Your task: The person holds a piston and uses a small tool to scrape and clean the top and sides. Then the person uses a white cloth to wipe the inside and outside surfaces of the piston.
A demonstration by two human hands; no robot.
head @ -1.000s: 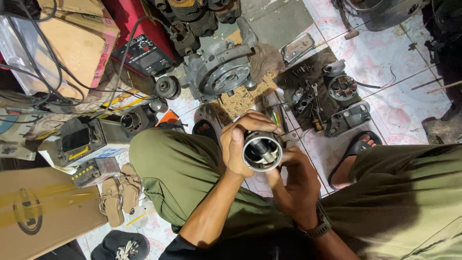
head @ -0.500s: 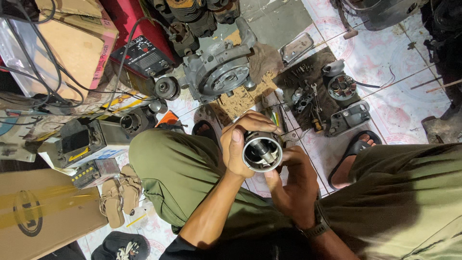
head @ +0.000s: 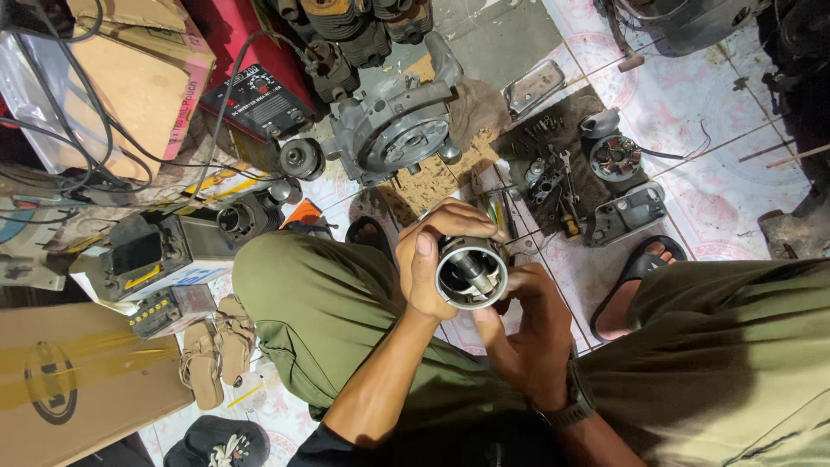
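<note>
gripping a hollow metal cylinder [head: 470,272] at the centre of the frame, the left hand [head: 432,255] wraps its side while the right hand [head: 523,333] pinches its lower rim, above the tiled floor [head: 718,186].

The left hand [head: 432,259] wraps around the metal cylinder [head: 471,272], hiding its far side. The brown box [head: 69,380] at the lower left is cut off by the frame's edge. Small tools on the dark mat [head: 553,177] are too tiny to tell apart.

Engine casing [head: 393,130], cardboard box [head: 73,380], sandals [head: 212,355]
</note>
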